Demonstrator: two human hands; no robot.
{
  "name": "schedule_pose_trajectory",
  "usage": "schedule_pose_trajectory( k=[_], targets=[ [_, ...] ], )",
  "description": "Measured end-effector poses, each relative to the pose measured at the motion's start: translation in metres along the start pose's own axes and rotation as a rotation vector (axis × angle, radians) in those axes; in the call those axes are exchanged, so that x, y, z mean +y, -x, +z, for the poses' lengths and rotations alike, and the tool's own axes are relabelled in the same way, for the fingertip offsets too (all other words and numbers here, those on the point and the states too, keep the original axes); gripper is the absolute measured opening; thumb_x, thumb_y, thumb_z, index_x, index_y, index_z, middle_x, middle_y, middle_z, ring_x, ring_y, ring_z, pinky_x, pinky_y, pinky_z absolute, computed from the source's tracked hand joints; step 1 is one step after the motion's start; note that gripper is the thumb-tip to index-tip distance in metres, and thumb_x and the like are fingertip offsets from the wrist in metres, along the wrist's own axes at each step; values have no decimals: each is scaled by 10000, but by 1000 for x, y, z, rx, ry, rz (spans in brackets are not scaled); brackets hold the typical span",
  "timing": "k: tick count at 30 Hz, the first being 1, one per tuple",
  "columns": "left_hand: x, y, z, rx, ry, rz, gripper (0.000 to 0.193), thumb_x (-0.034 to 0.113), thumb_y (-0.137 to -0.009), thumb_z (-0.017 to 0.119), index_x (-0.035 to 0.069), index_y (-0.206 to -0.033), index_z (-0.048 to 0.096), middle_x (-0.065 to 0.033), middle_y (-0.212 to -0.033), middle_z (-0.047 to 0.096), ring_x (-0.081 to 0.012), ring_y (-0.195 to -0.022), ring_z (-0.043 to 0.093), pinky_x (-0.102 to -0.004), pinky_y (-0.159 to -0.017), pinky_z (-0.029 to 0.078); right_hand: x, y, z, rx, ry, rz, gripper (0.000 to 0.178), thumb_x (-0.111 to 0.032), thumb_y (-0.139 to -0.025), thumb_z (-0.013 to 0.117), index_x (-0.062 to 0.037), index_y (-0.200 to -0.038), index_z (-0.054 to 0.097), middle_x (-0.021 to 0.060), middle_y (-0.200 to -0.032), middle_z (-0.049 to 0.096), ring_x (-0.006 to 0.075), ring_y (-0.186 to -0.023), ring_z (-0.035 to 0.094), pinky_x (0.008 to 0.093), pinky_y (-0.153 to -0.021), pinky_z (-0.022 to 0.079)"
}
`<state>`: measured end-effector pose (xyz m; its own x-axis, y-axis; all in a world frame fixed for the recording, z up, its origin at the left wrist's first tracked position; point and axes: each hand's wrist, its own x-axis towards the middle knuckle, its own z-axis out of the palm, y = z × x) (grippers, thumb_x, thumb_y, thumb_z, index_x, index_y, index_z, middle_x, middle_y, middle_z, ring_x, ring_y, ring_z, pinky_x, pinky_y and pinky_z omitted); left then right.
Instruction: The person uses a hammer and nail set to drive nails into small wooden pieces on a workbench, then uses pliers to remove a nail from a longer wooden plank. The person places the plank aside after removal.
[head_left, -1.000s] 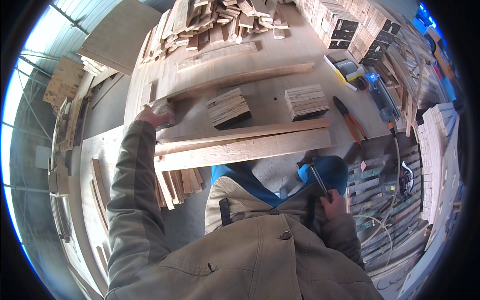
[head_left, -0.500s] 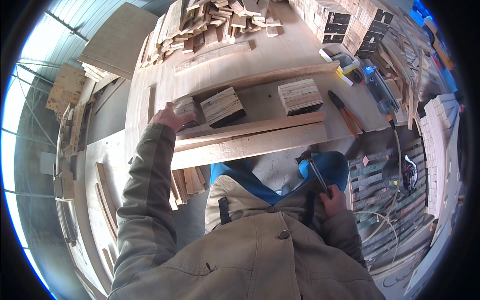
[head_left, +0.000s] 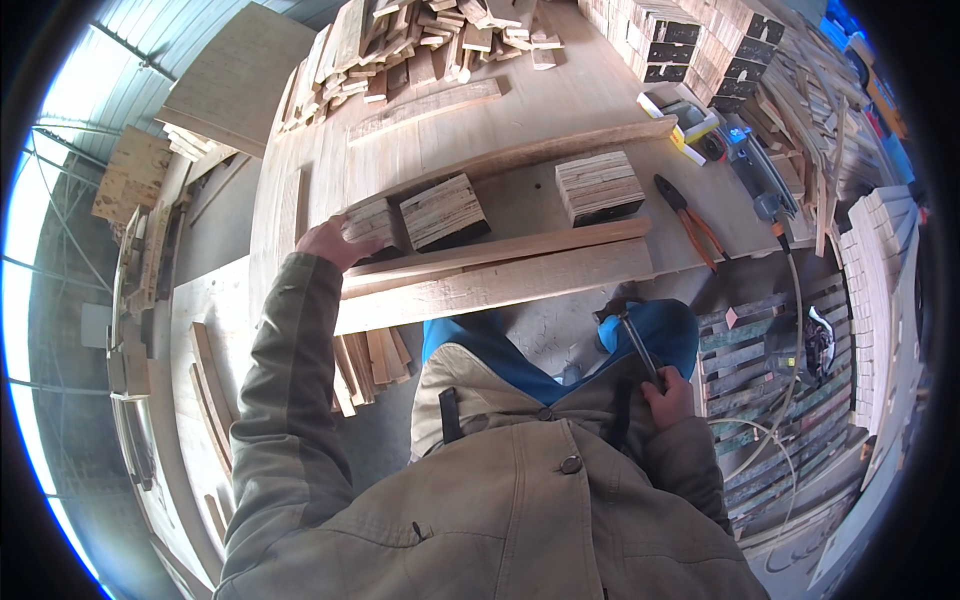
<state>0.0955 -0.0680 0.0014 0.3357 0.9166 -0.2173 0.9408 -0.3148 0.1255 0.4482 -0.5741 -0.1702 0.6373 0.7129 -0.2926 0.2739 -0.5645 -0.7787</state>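
My left hand [head_left: 338, 243] is closed around the left end of a layered wood block [head_left: 373, 226], its fingers partly hiding the block. Two similar blocks stand to the right: a middle block [head_left: 445, 212], set at an angle close by, and a right block [head_left: 598, 188] farther off. The blocks lie between a long rear wood strip [head_left: 520, 152] and a front strip [head_left: 520, 246]. A wider board [head_left: 500, 284] runs along the table's near edge. Down beside my right thigh, my right hand [head_left: 670, 399] grips a hammer [head_left: 638, 342] by its handle, head pointing away from me.
Orange-handled pliers [head_left: 688, 222] and a blue-grey power tool with a hose [head_left: 750, 165] lie on the right of the plywood table [head_left: 285, 215]. A heap of wood offcuts [head_left: 430, 50] and stacked blocks [head_left: 670, 40] stand at the back. A slatted pallet [head_left: 770, 400] sits low right.
My left hand has shifted slightly left and toward me along the block. The front strip and board have slid a little left. My right hand with the hammer has hardly moved.
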Motion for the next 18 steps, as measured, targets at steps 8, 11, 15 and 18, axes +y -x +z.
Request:
schedule_pose_trajectory(
  k=[8,11,15,18],
  targets=[
    [-25,-8,-23,229,48,-18,702,598,-803,836,-9,-1151,780,-242,-1144,767,-375,-1091,738,-443,-1005,551,9,-3,3,5,53,-4,283,-164,-872,798,21,-1047,674,171,-786,733,297,-735,735,402,-696,556],
    [-28,-12,-56,439,237,-5,524,516,-803,874,34,-699,695,-147,-662,680,-281,-635,655,-427,-673,534,3,-2,2,-2,67,5,284,-170,-866,805,15,-1037,675,173,-795,733,303,-750,737,403,-703,558],
    [-16,-13,-108,725,585,187,513,352,-944,828,55,-614,570,72,-586,444,-47,-588,361,-287,-544,304,-5,-2,3,-8,96,-11,287,-179,-860,812,7,-1031,676,175,-795,731,312,-746,734,406,-702,557],
    [-4,-1,-126,690,1183,260,486,347,-951,826,79,-639,568,50,-560,470,-73,-482,379,-296,-467,294,-7,-1,3,2,130,-24,290,-183,-857,815,1,-1034,678,175,-787,727,315,-737,732,408,-698,557]
  ],
)
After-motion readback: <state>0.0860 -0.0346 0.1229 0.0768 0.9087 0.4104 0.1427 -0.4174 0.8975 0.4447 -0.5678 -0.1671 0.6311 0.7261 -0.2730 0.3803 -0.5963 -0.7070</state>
